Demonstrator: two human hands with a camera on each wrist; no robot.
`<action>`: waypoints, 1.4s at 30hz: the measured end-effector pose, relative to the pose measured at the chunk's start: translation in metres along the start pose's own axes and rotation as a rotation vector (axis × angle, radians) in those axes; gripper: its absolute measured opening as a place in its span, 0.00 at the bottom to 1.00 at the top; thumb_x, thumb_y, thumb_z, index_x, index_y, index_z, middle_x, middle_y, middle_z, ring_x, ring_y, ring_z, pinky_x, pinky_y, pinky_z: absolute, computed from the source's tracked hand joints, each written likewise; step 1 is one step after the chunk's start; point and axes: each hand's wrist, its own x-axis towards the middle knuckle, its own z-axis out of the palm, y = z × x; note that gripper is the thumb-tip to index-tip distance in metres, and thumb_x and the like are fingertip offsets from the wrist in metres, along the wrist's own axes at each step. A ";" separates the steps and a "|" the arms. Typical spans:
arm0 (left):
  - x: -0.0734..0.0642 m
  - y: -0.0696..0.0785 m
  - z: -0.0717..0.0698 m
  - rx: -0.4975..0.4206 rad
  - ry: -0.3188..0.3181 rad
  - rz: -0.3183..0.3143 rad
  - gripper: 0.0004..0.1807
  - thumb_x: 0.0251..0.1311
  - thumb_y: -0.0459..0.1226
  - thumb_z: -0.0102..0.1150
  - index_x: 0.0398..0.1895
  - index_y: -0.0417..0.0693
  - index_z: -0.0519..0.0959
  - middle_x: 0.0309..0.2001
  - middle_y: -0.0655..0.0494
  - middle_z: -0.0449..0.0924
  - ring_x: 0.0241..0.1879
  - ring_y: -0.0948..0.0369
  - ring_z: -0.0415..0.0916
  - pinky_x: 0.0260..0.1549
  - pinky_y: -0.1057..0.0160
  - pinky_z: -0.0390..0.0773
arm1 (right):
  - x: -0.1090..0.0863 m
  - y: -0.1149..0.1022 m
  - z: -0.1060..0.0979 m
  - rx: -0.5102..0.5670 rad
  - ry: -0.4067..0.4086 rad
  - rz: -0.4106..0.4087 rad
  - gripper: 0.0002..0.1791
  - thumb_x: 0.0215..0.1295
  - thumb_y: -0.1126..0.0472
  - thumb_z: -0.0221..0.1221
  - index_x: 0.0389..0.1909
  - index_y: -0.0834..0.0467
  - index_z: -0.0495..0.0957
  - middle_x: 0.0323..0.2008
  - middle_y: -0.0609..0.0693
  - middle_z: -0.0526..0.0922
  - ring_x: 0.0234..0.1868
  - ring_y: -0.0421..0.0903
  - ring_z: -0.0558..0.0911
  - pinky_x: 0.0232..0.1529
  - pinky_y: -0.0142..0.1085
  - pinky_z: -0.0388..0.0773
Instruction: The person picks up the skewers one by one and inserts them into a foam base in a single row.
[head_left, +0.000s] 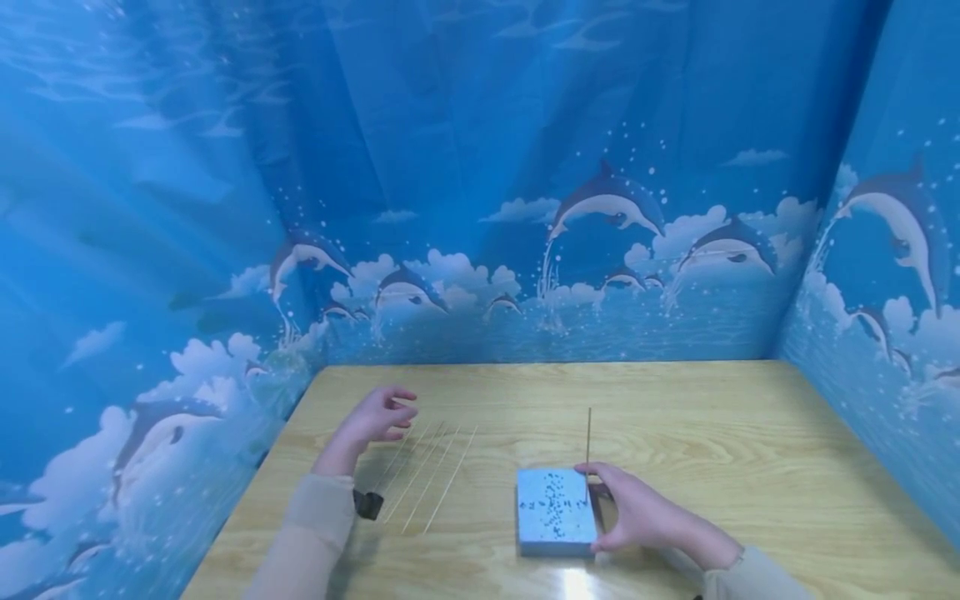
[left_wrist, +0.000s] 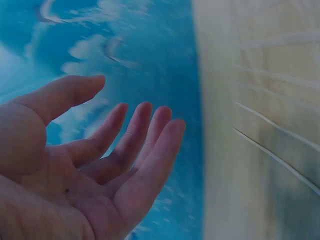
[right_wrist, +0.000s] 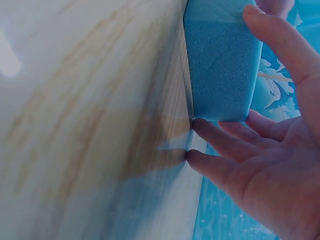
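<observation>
A blue foam block lies on the table, its top dotted with many small dark holes. One thin stick stands upright at its right edge. My right hand holds the block's right side, thumb by the near corner and index finger by the far one; the right wrist view shows the block's side between them, other fingertips low by the table. To the left, my left hand hovers beside several thin pale sticks lying nearly parallel. Its palm is bare, with fingers loosely bent.
The wood-grain table runs back to a blue curtain printed with dolphins and clouds, which also hangs along the left and right sides. A small black device sits on the left wrist, close over the sticks' near part.
</observation>
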 end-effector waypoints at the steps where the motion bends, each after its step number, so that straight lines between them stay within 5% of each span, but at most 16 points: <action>1: 0.002 -0.004 -0.001 0.009 -0.002 -0.018 0.24 0.68 0.34 0.56 0.64 0.33 0.67 0.56 0.33 0.75 0.54 0.39 0.77 0.52 0.47 0.83 | 0.000 0.000 0.000 -0.005 0.004 -0.001 0.57 0.35 0.49 0.79 0.67 0.66 0.63 0.64 0.63 0.73 0.61 0.60 0.78 0.64 0.62 0.69; 6: 0.010 -0.019 -0.002 0.056 0.006 -0.090 0.22 0.67 0.34 0.56 0.61 0.32 0.69 0.54 0.33 0.76 0.51 0.41 0.79 0.49 0.47 0.84 | -0.001 0.000 -0.001 -0.011 0.004 -0.007 0.58 0.35 0.48 0.78 0.67 0.67 0.63 0.64 0.63 0.73 0.61 0.60 0.78 0.64 0.62 0.69; 14: 0.014 -0.030 -0.002 0.065 0.001 -0.123 0.20 0.64 0.34 0.57 0.56 0.33 0.70 0.48 0.37 0.80 0.46 0.44 0.81 0.41 0.51 0.87 | 0.000 0.001 -0.002 0.033 -0.026 0.009 0.58 0.36 0.48 0.78 0.68 0.67 0.61 0.66 0.64 0.71 0.61 0.59 0.78 0.65 0.62 0.67; 21: 0.017 -0.039 -0.011 0.067 -0.049 -0.170 0.23 0.66 0.36 0.57 0.60 0.31 0.69 0.51 0.35 0.79 0.46 0.46 0.83 0.44 0.51 0.87 | 0.000 0.002 0.000 0.015 -0.015 0.009 0.59 0.36 0.47 0.78 0.68 0.67 0.62 0.66 0.63 0.71 0.62 0.60 0.77 0.65 0.62 0.68; 30: 0.022 -0.058 -0.019 -0.033 -0.115 -0.207 0.26 0.65 0.35 0.59 0.63 0.30 0.68 0.48 0.40 0.83 0.40 0.55 0.84 0.40 0.54 0.87 | 0.000 0.002 -0.001 0.019 0.001 0.008 0.59 0.35 0.48 0.79 0.68 0.67 0.62 0.66 0.63 0.71 0.62 0.59 0.77 0.65 0.61 0.68; 42: 0.031 -0.065 -0.017 -0.004 -0.068 -0.263 0.20 0.61 0.31 0.62 0.56 0.33 0.75 0.35 0.50 0.83 0.32 0.61 0.80 0.32 0.63 0.86 | 0.000 0.002 -0.002 0.038 -0.020 0.017 0.59 0.36 0.48 0.78 0.69 0.67 0.61 0.67 0.63 0.70 0.62 0.58 0.78 0.66 0.61 0.67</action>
